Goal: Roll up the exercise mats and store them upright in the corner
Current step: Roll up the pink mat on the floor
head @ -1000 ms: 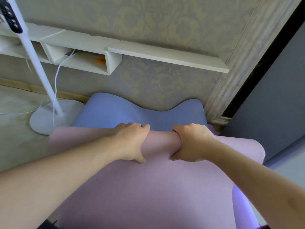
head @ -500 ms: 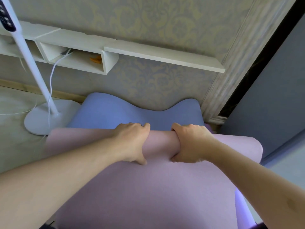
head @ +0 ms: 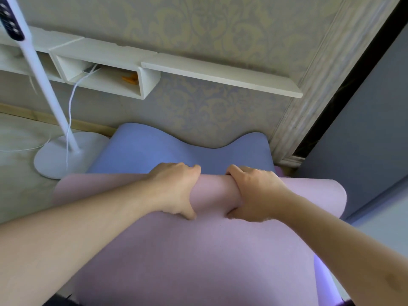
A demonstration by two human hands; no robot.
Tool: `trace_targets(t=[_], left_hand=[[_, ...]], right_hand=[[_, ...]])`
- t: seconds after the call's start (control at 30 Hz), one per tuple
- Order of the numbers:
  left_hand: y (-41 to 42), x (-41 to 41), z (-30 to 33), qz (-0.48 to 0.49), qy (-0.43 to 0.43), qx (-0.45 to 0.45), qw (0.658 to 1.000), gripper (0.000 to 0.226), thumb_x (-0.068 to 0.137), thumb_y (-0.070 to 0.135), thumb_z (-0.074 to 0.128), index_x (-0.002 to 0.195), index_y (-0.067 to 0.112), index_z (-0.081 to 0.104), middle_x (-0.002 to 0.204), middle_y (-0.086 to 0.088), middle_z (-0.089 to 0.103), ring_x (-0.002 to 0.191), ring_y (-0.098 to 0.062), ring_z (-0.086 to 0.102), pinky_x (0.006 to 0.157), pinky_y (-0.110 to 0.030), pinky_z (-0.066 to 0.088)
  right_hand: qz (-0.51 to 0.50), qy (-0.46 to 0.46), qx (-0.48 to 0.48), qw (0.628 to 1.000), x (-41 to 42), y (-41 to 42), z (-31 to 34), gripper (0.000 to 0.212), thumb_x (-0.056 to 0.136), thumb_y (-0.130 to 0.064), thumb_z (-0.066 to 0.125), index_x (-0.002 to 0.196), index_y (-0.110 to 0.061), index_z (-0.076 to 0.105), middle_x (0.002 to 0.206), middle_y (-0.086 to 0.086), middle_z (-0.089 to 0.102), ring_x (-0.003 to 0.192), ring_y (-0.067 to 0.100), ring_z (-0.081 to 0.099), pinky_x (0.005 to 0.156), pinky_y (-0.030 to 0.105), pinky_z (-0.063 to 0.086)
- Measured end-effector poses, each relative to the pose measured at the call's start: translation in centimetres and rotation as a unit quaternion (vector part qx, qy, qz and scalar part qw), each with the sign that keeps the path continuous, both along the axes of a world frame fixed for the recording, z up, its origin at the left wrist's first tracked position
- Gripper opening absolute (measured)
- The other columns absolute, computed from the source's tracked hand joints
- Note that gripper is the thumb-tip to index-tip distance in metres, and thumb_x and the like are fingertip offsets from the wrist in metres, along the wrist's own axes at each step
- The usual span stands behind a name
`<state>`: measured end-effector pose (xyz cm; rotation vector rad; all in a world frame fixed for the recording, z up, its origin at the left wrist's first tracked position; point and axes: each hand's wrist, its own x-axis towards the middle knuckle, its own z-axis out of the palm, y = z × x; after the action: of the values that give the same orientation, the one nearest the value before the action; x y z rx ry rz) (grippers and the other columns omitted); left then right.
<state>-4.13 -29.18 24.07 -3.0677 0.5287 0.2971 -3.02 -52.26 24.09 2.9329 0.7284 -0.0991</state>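
Observation:
A pink exercise mat (head: 198, 257) lies across the floor in front of me, its far end curled into a roll (head: 213, 191). My left hand (head: 176, 191) and my right hand (head: 254, 195) both grip that roll near its middle, fingers over the top, thumbs underneath. Beyond the roll a blue mat (head: 176, 149) lies flat, its far edge wavy against the wall. A strip of purple mat (head: 324, 281) shows under the pink one at the right.
A white floor-lamp base (head: 64, 155) with its pole (head: 42, 80) and a white cable stands left of the blue mat. White wall shelves (head: 136, 69) hang above. A door frame (head: 293, 129) and grey door panel (head: 362, 138) close the right side.
The view has shifted slightly; both hands keep the same grip on the pink roll, which sits at about the same place.

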Motion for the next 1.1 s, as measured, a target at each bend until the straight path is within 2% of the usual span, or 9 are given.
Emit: trace_targets(t=[0.1, 0.2, 0.3, 0.4, 0.53, 0.63, 0.77, 0.93, 1.1], left_hand=[[1.3, 0.6, 1.4, 0.045, 0.079, -0.056, 0.994, 0.065, 0.057, 0.062, 0.09, 0.091, 0.025, 0.049, 0.087, 0.003, 0.065, 0.076, -0.021, 0.065, 0.063, -0.038, 0.054], [1.9, 0.2, 1.8, 0.051, 0.109, -0.074, 0.99, 0.063, 0.058, 0.06, 0.092, 0.098, 0.029, 0.054, 0.089, 0.007, 0.064, 0.072, -0.014, 0.063, 0.057, -0.035, 0.053], [0.7, -0.6, 0.3, 0.011, 0.048, -0.008, 0.999, 0.068, 0.063, 0.062, 0.087, 0.103, 0.027, 0.045, 0.093, 0.009, 0.056, 0.077, -0.015, 0.058, 0.059, -0.035, 0.043], [-0.3, -0.4, -1.1, -0.023, -0.014, 0.019, 0.999, 0.073, 0.064, 0.065, 0.086, 0.1, 0.024, 0.037, 0.091, 0.008, 0.052, 0.083, -0.021, 0.056, 0.064, -0.037, 0.04], [0.7, 0.5, -0.2, -0.006, 0.032, -0.031, 0.999, 0.065, 0.061, 0.062, 0.087, 0.095, 0.028, 0.042, 0.084, 0.006, 0.061, 0.074, -0.019, 0.061, 0.061, -0.038, 0.049], [1.1, 0.3, 0.2, -0.007, 0.04, -0.035, 0.999, 0.071, 0.062, 0.067, 0.086, 0.109, 0.032, 0.047, 0.097, 0.009, 0.062, 0.087, -0.019, 0.063, 0.069, -0.039, 0.053], [-0.4, -0.7, -1.3, -0.064, -0.072, 0.04, 0.995, 0.082, 0.063, 0.074, 0.083, 0.109, 0.026, 0.036, 0.103, 0.008, 0.05, 0.095, -0.02, 0.056, 0.081, -0.038, 0.047], [-0.3, -0.1, -1.3, -0.03, -0.009, 0.006, 0.999, 0.071, 0.07, 0.068, 0.084, 0.1, 0.025, 0.037, 0.089, 0.008, 0.05, 0.081, -0.021, 0.055, 0.064, -0.037, 0.04], [0.9, 0.4, 0.2, -0.019, 0.012, -0.022, 0.999, 0.072, 0.068, 0.07, 0.084, 0.113, 0.027, 0.049, 0.099, 0.01, 0.059, 0.09, -0.02, 0.059, 0.069, -0.038, 0.047]], right_hand=[[0.028, -0.041, -0.016, 0.999, -0.3, 0.3, -0.1, 0.091, 0.066, -0.081, 0.077, 0.133, -0.031, 0.041, 0.115, -0.009, 0.056, 0.104, 0.021, 0.059, 0.088, 0.038, 0.047], [0.024, -0.034, -0.031, 0.999, -0.7, 1.0, -0.1, 0.081, 0.067, -0.081, 0.076, 0.119, -0.028, 0.044, 0.102, -0.008, 0.059, 0.09, 0.023, 0.062, 0.072, 0.036, 0.044], [-0.002, -0.008, -0.026, 1.0, -0.3, 0.7, -0.1, 0.075, 0.066, -0.079, 0.076, 0.111, -0.029, 0.045, 0.094, -0.008, 0.064, 0.085, 0.024, 0.064, 0.069, 0.037, 0.044], [-0.02, 0.01, -0.016, 1.0, 0.1, 0.0, -0.1, 0.078, 0.063, -0.08, 0.077, 0.115, -0.032, 0.044, 0.099, -0.011, 0.063, 0.09, 0.022, 0.064, 0.071, 0.037, 0.043], [-0.004, 0.013, -0.014, 1.0, -0.1, 0.0, -0.1, 0.08, 0.065, -0.079, 0.078, 0.118, -0.032, 0.041, 0.104, -0.01, 0.06, 0.094, 0.021, 0.063, 0.072, 0.036, 0.044], [-0.02, 0.019, -0.023, 0.999, 0.1, 0.4, 0.2, 0.073, 0.065, -0.079, 0.077, 0.109, -0.031, 0.045, 0.095, -0.011, 0.063, 0.085, 0.022, 0.063, 0.068, 0.036, 0.043], [-0.068, 0.071, -0.004, 0.995, 0.5, -0.6, 1.1, 0.07, 0.058, -0.078, 0.082, 0.105, -0.036, 0.051, 0.089, -0.015, 0.061, 0.084, 0.015, 0.06, 0.061, 0.031, 0.038], [-0.039, 0.094, -0.02, 0.995, -0.2, -0.5, 0.6, 0.081, 0.063, -0.075, 0.083, 0.121, -0.035, 0.044, 0.109, -0.012, 0.059, 0.1, 0.02, 0.061, 0.075, 0.037, 0.047], [-0.015, 0.007, -0.042, 0.999, -0.2, 0.5, 0.2, 0.073, 0.068, -0.072, 0.079, 0.11, -0.027, 0.04, 0.095, -0.009, 0.057, 0.084, 0.023, 0.061, 0.068, 0.037, 0.046]])
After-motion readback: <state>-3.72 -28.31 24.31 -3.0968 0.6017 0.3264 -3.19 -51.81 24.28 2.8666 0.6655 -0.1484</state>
